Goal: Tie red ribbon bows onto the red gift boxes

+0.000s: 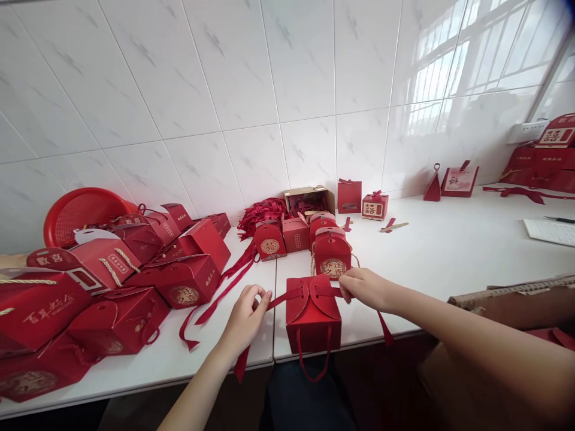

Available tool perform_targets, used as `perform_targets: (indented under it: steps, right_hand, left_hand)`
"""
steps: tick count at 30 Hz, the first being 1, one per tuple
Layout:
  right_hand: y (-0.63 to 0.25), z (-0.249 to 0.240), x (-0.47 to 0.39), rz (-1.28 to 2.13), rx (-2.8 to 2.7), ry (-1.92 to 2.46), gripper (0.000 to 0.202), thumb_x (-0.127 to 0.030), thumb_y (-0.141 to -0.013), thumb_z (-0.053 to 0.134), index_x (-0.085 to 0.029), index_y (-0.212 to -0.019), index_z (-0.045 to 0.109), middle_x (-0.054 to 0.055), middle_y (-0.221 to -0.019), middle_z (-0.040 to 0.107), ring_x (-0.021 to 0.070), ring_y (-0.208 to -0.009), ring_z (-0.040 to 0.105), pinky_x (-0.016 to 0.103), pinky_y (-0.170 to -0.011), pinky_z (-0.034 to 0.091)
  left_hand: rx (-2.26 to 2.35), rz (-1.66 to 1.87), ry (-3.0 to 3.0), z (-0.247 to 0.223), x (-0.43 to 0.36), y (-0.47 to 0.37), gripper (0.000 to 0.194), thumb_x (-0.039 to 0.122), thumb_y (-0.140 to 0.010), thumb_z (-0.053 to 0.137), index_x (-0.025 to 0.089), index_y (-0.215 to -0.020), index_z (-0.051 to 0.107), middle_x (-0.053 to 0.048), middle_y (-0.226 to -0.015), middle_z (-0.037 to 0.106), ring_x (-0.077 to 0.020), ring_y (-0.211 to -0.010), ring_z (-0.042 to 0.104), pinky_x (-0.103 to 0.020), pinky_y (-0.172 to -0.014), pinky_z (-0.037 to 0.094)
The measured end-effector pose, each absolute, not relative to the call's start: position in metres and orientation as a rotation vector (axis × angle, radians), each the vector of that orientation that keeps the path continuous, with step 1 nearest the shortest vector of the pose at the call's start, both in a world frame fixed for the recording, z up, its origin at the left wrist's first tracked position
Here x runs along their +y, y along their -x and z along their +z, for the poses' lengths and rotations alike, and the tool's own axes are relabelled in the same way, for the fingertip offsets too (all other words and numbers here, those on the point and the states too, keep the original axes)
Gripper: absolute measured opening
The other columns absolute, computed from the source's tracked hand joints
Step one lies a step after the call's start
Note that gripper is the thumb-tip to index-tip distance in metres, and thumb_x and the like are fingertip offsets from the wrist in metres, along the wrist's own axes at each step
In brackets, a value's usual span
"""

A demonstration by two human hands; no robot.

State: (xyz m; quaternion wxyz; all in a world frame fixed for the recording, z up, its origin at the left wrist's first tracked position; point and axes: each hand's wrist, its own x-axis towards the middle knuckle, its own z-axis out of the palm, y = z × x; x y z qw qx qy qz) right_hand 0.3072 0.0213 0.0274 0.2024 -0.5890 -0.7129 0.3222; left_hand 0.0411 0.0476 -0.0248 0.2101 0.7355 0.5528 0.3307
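A red gift box [314, 330] with a twisted rope handle stands at the table's front edge. Its curved top flaps are folded in, and a dark red ribbon [287, 295] passes through the slots in them. Left of the box, my left hand [248, 314] pinches one end of the ribbon, whose tail hangs below the table edge. My right hand [362, 287] is closed on the other end to the right, with that tail hanging too. The ribbon runs fairly straight between both hands. Just behind stands another red box [331, 257] with gold print and rope handles.
Many red gift boxes [188, 281] are piled on the left beside a red plastic basket [85, 209]. Loose ribbons [263, 215] lie near an open cardboard box [309, 194] by the wall. A small box [374, 206] and a white keyboard [550, 231] are farther right. A carton [494, 305] sits at the right front.
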Motion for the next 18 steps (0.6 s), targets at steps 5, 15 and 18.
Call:
perform_targets:
  steps: [5,15,18]
  right_hand:
    - [-0.306,0.032,0.011,0.694,-2.336,1.772,0.026,-0.016,-0.077,0.037,-0.016,-0.069,0.062,0.012,-0.09,0.062,0.0252,-0.089,0.056,0.034,-0.076,0.043]
    - [-0.302,0.04,-0.018,0.75,-2.762,1.897,0.035,-0.018,-0.069,0.047,-0.019,-0.099,0.066,0.014,-0.095,0.067,0.0294,-0.077,0.064,0.033,-0.054,0.042]
    - [-0.305,0.031,-0.012,0.725,-2.625,1.89,0.047,-0.018,-0.068,0.049,-0.013,-0.114,0.058,0.019,-0.098,0.066,0.0303,-0.077,0.064,0.034,-0.054,0.042]
  left_hand:
    - [1.604,0.894,-2.216,-0.016,0.029,-0.035,0.03,0.041,-0.087,0.039,0.02,-0.069,0.049,-0.004,-0.087,0.054,-0.0204,-0.089,0.05,-0.032,-0.081,0.039]
    - [1.532,0.603,-2.12,-0.025,-0.015,-0.054,0.03,0.04,-0.085,0.042,0.025,-0.1,0.063,-0.006,-0.088,0.06,-0.0243,-0.089,0.054,-0.034,-0.077,0.04]
    - [1.633,0.786,-1.891,-0.035,-0.005,-0.052,0.037,0.037,-0.081,0.046,0.024,-0.116,0.052,-0.003,-0.084,0.057,-0.0195,-0.073,0.054,-0.031,-0.068,0.041]
